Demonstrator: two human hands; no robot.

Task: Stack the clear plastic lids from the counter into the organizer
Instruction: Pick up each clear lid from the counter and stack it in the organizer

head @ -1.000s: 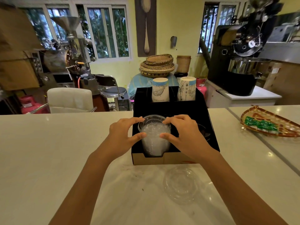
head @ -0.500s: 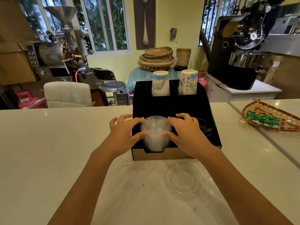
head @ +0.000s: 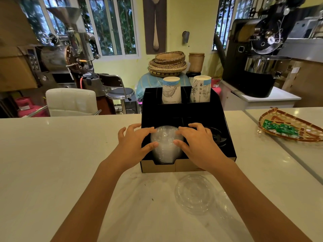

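Inside the front-left bay of the black organizer [head: 180,109], a stack of clear lids [head: 166,145] is held upright between both hands. Left hand [head: 135,145] and right hand [head: 196,145] are each closed on the stack's sides, thumbs toward the near face, fingers over the top rim. Stack axis is vertical, seated low in the bay. One loose clear lid [head: 194,193] is left lying flat on the table [head: 52,154], just in front of the organizer, toward the right. It sits nearer the right hand, so a right-hand pickup is judged likeliest.
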